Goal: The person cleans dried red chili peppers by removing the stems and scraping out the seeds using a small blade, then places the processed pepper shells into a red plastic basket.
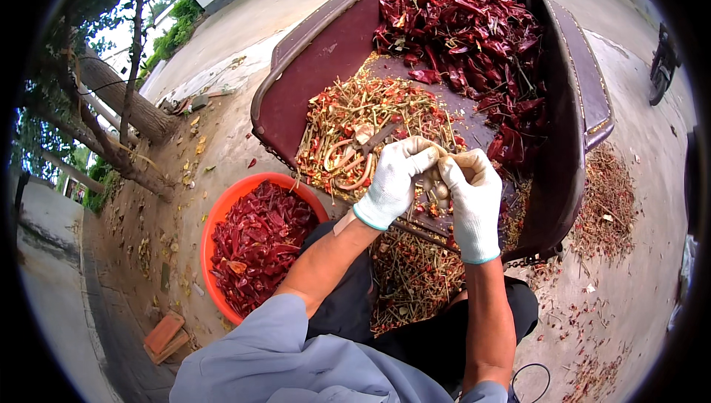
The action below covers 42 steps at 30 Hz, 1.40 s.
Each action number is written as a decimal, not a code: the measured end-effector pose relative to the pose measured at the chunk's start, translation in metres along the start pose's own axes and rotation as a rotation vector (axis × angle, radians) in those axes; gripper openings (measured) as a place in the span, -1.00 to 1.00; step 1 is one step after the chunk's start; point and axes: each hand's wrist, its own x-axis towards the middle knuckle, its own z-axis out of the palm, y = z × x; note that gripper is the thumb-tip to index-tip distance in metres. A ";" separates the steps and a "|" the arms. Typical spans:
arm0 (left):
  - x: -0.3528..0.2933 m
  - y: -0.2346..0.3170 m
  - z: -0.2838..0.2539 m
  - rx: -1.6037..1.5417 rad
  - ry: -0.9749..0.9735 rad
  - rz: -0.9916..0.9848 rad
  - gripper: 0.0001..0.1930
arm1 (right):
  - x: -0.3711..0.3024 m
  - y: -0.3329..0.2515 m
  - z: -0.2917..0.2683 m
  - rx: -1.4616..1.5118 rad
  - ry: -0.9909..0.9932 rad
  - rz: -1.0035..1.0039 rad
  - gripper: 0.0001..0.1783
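Note:
Both my hands wear white knit gloves with soiled, tan fingertips, and they meet above the near edge of a dark red cart bed [326,51]. My left hand [396,179] is closed in a pinch, its thumb and forefinger nearly touching those of my right hand [474,199]. The right hand is pinched closed too. Whatever sits between the fingertips is too small or hidden to make out. Left of my hands, scissors [354,160] with pale looped handles lie on a pile of stems, seeds and red scraps [370,110]. Dried red chili peppers [466,32] are heaped farther back in the cart.
An orange-red basin [209,244] full of red chili pieces [259,244] stands at my left. Stems litter the ground below the cart [415,277] and to its right [603,207]. Bricks [164,335] lie lower left, near tree trunks [129,99]. A parked motorbike [661,66] is far right.

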 end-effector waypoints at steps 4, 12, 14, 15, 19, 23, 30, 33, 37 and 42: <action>-0.005 -0.005 -0.004 -0.186 -0.051 0.025 -0.77 | -0.003 0.012 0.009 -0.632 0.094 -0.520 -0.89; -0.034 -0.006 -0.012 -0.313 0.110 0.078 -0.76 | -0.010 0.006 0.022 0.176 -0.120 0.123 -0.89; -0.046 -0.002 -0.013 -0.401 0.118 0.046 -0.76 | -0.010 0.013 0.018 0.397 -0.240 0.270 -0.87; -0.049 -0.003 -0.020 -0.411 0.123 0.052 -0.77 | -0.011 0.011 0.017 0.318 -0.285 0.267 -0.87; -0.062 -0.004 -0.027 -0.035 0.323 0.165 -0.84 | -0.010 0.022 0.017 -0.136 -0.401 0.103 -0.85; -0.066 0.004 -0.027 0.597 0.439 0.241 -0.83 | -0.025 0.031 0.030 -0.997 -0.331 -0.722 -0.88; -0.027 0.012 -0.067 0.211 0.470 0.168 -0.86 | -0.043 0.029 0.047 -0.556 -0.542 -0.397 -0.79; -0.023 -0.008 -0.037 0.685 0.234 0.050 -0.69 | -0.038 0.007 0.037 -0.052 -0.717 0.312 -0.80; -0.023 -0.049 0.000 1.257 0.003 0.520 -0.72 | -0.033 -0.001 0.035 0.097 -0.907 0.327 -0.73; -0.013 -0.098 0.064 1.323 -0.432 0.746 -0.58 | -0.027 0.002 0.024 0.233 -0.774 0.392 -0.77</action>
